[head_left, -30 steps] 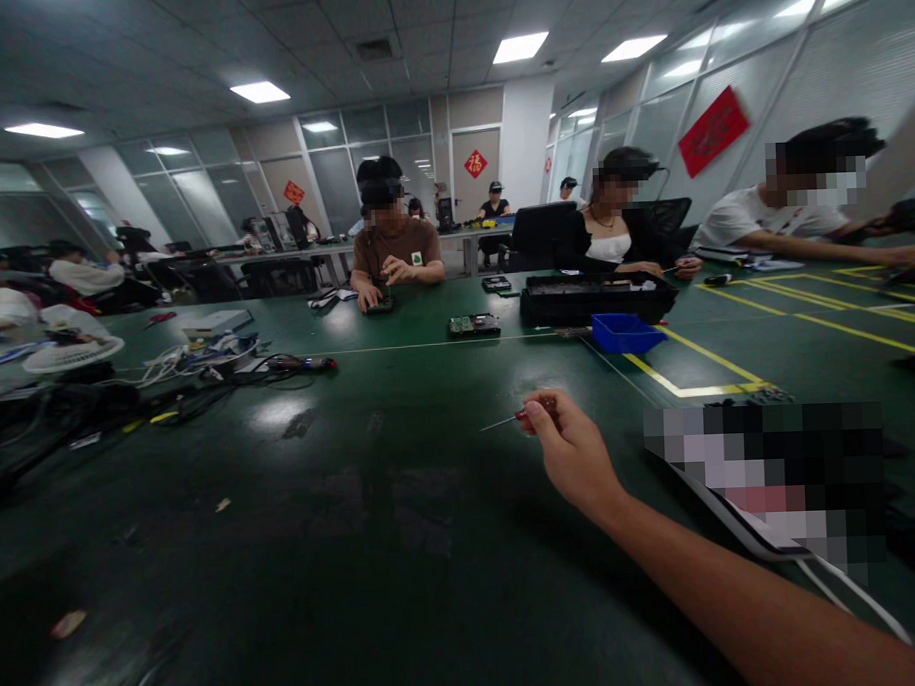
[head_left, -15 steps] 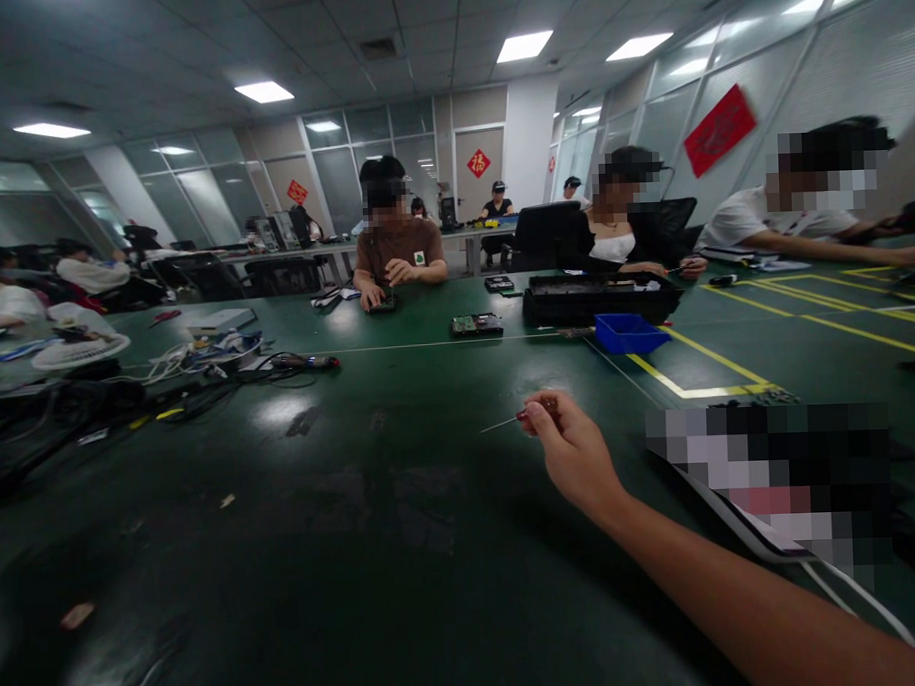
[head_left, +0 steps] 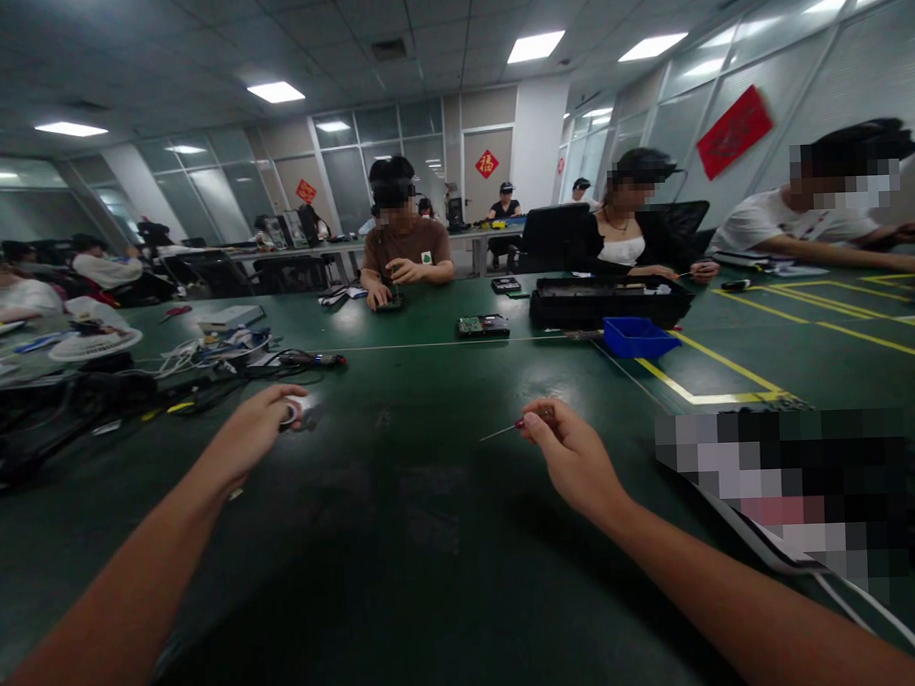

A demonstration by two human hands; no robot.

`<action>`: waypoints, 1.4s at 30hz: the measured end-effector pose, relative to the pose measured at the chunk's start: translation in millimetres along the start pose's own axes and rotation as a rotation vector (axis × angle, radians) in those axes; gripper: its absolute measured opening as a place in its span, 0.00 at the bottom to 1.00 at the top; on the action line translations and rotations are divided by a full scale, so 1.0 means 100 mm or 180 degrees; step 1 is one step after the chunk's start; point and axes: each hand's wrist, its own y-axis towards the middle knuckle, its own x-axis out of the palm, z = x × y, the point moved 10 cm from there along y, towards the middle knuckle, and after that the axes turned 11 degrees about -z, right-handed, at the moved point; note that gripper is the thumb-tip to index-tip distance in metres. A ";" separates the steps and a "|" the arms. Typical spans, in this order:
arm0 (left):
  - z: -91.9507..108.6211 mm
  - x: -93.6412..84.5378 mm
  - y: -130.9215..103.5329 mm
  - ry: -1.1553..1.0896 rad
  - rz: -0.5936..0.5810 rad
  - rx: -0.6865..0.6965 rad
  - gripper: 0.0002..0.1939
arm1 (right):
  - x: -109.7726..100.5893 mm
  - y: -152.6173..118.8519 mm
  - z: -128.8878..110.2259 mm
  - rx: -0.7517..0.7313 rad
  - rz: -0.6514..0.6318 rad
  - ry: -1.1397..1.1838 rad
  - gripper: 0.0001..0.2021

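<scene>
While the right hand holds a thin screwdriver with a red handle and a straight metal rod, the left hand is over the other side of the big, shiny green table. The right thumb and bent fingers are closed on the handle, likely so the rod can stick out free. It points left and a bit down. The left fingers are bent too, but something pale and reddish by their tips is blurry, so I cannot tell if they grip a thing. The two hands are well apart.

Past them lies a flat, dark box with a green circuit board on it. To its right, a small blue plastic bin sits in front of a long black box, maybe to keep little bits together. Strips of yellow tape make corners on the table, maybe to mark places. On the left is a messy heap of black cables. Across the table, a person in a brown top bends over a small dark thing.
</scene>
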 end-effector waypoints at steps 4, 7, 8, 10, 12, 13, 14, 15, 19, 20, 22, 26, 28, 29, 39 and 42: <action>0.68 0.70 0.08 -0.0499 -0.0581 0.0325 0.19 | 0.04 0.00 -0.01 0.0081 -0.0168 -0.0145 0.15; 1.06 1.23 0.06 -0.0445 -0.1033 0.0632 0.18 | 0.04 -0.01 -0.02 0.0124 -0.0197 -0.0276 0.17; 1.14 1.40 0.04 -0.0428 -0.1157 0.0712 0.19 | 0.05 -0.01 -0.03 0.0125 -0.0197 -0.0314 0.17; 1.23 1.71 -0.01 -0.0279 -0.1303 0.0798 0.19 | 0.05 -0.02 -0.05 0.0114 -0.0180 -0.0370 0.17; 1.25 1.95 -0.05 0.0036 -0.1332 0.0898 0.20 | 0.05 -0.02 -0.06 0.0103 -0.0169 -0.0422 0.17; 1.24 2.05 -0.07 0.0203 -0.1350 0.0970 0.21 | 0.05 -0.02 -0.07 0.0089 -0.0163 -0.0440 0.17; 1.23 2.12 -0.07 0.0344 -0.1364 0.1048 0.21 | 0.05 -0.03 -0.08 0.0073 -0.0153 -0.0446 0.17; 1.20 2.17 -0.07 0.0450 -0.1371 0.1115 0.21 | 0.05 -0.03 -0.09 0.0065 -0.0141 -0.0448 0.17; 1.03 2.18 0.02 0.0590 -0.1242 0.1212 0.29 | 0.04 -0.04 -0.09 0.0105 -0.0143 -0.0400 0.16; 0.99 2.14 0.05 0.0581 -0.1161 0.1233 0.28 | 0.04 -0.04 -0.09 0.0125 -0.0158 -0.0379 0.16; 0.95 2.08 0.09 0.0475 -0.1045 0.1298 0.25 | 0.04 -0.04 -0.08 0.0117 -0.0170 -0.0228 0.14; 0.98 2.03 0.07 0.0266 -0.0954 0.1439 0.19 | 0.03 -0.02 -0.05 0.0002 -0.0092 0.0275 0.14; 1.04 2.01 0.03 0.0273 -0.0897 0.1516 0.19 | 0.00 -0.02 -0.04 -0.0034 -0.0013 0.0376 0.15; 1.06 2.01 0.01 0.0277 -0.0891 0.1546 0.20 | 0.00 -0.01 -0.04 -0.0045 0.0006 0.0397 0.15; 1.17 2.00 -0.04 0.0134 -0.0914 0.1629 0.18 | -0.02 -0.02 -0.04 -0.0056 0.0044 0.0412 0.16; 1.13 1.99 -0.03 0.0088 -0.0944 0.1590 0.19 | -0.04 -0.03 -0.05 0.0041 0.0071 0.0145 0.16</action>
